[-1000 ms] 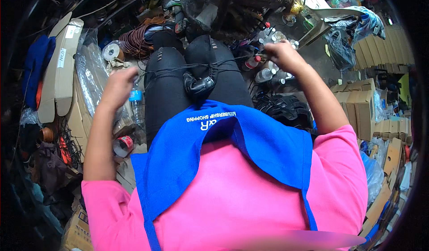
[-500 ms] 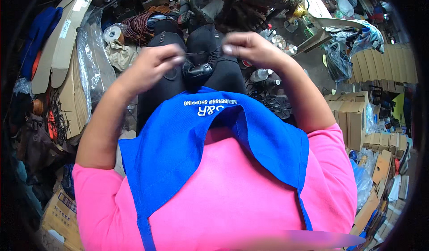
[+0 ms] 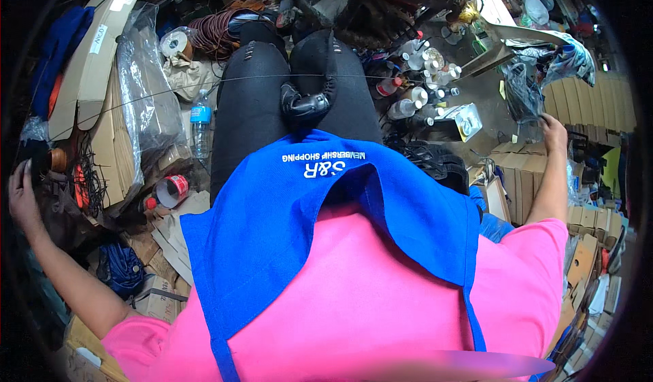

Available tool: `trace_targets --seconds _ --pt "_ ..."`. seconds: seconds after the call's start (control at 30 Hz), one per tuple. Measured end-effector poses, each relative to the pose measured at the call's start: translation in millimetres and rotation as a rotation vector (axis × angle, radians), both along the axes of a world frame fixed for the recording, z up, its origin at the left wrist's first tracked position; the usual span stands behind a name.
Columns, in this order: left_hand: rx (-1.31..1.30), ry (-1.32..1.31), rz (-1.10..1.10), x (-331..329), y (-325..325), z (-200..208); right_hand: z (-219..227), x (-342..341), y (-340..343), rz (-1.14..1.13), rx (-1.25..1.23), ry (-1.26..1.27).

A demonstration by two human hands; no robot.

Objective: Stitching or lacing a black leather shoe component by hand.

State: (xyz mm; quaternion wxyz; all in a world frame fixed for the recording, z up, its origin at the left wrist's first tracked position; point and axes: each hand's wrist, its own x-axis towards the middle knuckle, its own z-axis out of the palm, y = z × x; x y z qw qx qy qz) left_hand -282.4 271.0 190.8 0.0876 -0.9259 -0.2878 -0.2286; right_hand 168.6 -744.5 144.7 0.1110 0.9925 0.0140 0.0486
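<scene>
A shiny black shoe (image 3: 304,104) is clamped between my black-trousered thighs, its lower part tucked against the blue apron (image 3: 272,212). A thin dark thread (image 3: 265,76) stretches out wide to both sides above my knees. My left hand (image 3: 26,195), far out at the left rim, has its fingers closed on the thread's left end. Out to the right, my right hand (image 3: 552,134) is closed with fingertips pinched on the other end, although the thread is too fine to follow all the way there. Both arms are spread wide, away from the shoe.
Several plastic bottles (image 3: 415,100) stand right of my knees. At left are a blue-labelled bottle (image 3: 201,123), a red-labelled bottle (image 3: 171,190), a clear plastic sheet (image 3: 146,96) and long cardboard pieces (image 3: 88,76). Cardboard boxes (image 3: 524,178) and a dark plastic bag (image 3: 520,93) lie at right.
Both hands have moved from beside the shoe far outward, left and right, drawing the thread out into a long line. The shoe stays between my thighs.
</scene>
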Motion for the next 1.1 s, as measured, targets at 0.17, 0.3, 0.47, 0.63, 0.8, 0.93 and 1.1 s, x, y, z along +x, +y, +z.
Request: trace_targets --seconds 0.17,0.3,0.47,0.63,0.8,0.93,1.1 --pt "-0.131 0.029 -0.055 78.6 -79.4 -63.2 -47.6 3.8 56.0 -0.096 -0.168 0.480" --pt "-0.767 0.095 -0.730 212.6 -284.7 -94.9 -98.7 -43.8 217.5 0.396 0.262 0.864" --pt "-0.888 0.135 -1.080 304.5 -361.8 -163.8 -81.0 -77.1 386.2 0.629 0.960 0.720" --pt "-0.935 0.233 -1.070 335.6 -382.1 -165.9 -100.8 -58.2 409.2 0.893 0.823 0.526" --pt "-0.855 0.505 -1.094 346.6 -375.6 -159.5 -103.4 -55.3 414.4 0.893 0.822 0.598" --pt "-1.058 0.547 -1.068 349.4 -375.4 -164.7 -110.5 -58.1 419.9 0.913 0.888 0.636" --pt "-1.243 0.598 -1.044 347.6 -376.0 -162.5 -128.7 -69.0 414.0 0.830 1.052 0.620"
